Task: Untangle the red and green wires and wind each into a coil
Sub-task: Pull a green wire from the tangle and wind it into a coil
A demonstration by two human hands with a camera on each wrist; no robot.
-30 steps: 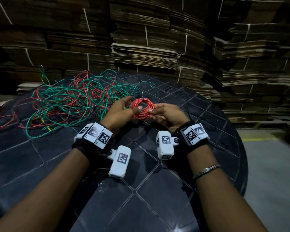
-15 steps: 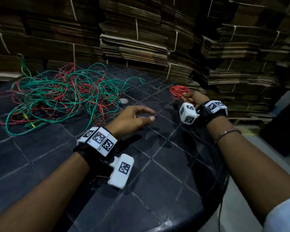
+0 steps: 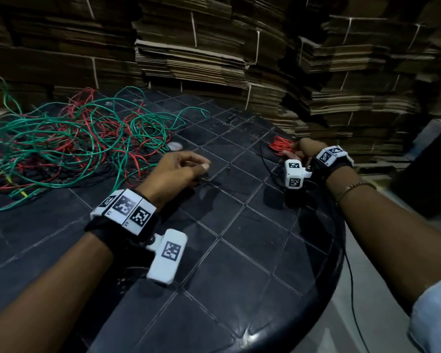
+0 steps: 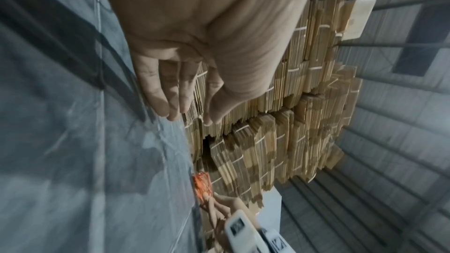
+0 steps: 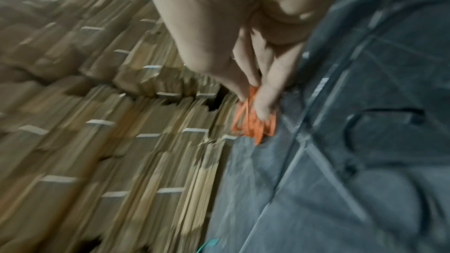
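A small wound coil of red wire (image 3: 280, 146) sits at the far right rim of the round black table (image 3: 239, 250). My right hand (image 3: 299, 151) pinches this red coil (image 5: 253, 124) between thumb and fingers, low at the table surface. The red coil (image 4: 201, 184) also shows small in the left wrist view, with my right hand (image 4: 219, 205) behind it. My left hand (image 3: 181, 169) hovers over the table's middle, fingers loosely curled, holding nothing; its fingers (image 4: 168, 91) hang relaxed. A tangle of green and red wires (image 3: 69, 146) lies spread at the table's far left.
Tall stacks of flattened cardboard (image 3: 214, 52) stand right behind the table. A small pale disc (image 3: 174, 146) lies by the tangle's right edge. A thin black cable (image 3: 351, 289) hangs past the table's right rim. Grey floor (image 3: 367, 327) shows at the lower right.
Both hands held the red coil together a second ago. My right hand has carried it to the table's far right rim and lowered it; my left hand let go and stayed mid-table.
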